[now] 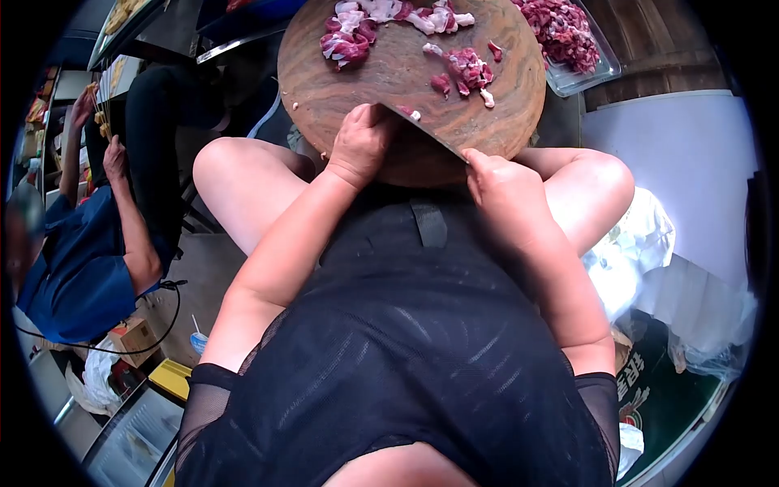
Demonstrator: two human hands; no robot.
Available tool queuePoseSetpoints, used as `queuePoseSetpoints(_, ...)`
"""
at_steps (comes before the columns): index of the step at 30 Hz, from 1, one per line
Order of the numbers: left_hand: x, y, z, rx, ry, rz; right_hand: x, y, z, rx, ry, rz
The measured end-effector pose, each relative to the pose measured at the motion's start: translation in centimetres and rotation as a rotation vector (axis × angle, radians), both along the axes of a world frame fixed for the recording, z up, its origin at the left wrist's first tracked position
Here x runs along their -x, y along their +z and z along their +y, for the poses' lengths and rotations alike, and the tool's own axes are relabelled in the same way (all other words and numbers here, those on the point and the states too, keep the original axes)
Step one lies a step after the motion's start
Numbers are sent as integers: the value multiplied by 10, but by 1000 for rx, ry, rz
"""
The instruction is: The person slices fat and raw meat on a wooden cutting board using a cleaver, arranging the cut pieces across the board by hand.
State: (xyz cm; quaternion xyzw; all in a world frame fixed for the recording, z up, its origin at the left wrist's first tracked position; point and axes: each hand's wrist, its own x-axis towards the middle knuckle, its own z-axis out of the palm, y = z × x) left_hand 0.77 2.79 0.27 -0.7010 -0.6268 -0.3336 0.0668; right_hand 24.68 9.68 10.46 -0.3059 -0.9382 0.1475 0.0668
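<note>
A large round wooden chopping block (324, 97) stands before me, with a dark cleaver (423, 138) held across its near edge. My right hand (501, 188) is closed at the cleaver's right end. Near the blade's left end my left hand (359, 144) is curled, its fingertips partly hidden; what it grips I cannot make out. Small bits of meat (411, 113) lie just beyond the blade. A pile of red meat pieces (469, 70) rests farther up the block, and pale and red strips (349, 40) lie along its far side.
A clear tray (596, 77) of chopped red meat stands at the back right. At the left a co-worker in blue (81, 268) holds skewers (104, 101). A cardboard box (134, 339) and black cable lie on the floor there. White plastic bags (641, 243) are at the right.
</note>
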Motion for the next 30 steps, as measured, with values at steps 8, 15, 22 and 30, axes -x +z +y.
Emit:
queuePoseSetpoints(8,3,-5,3,42,16,-68,19,28,8,206,11,-250)
queuePoseSetpoints(15,2,-9,6,-10,14,24,72,-3,23,86,93,-136)
queuePoseSetpoints(22,-2,10,-18,79,25,-219,21,10,37,179,20,-187)
queuePoseSetpoints(30,13,-4,-11,76,16,-115,4,14,-10,-12,18,-158)
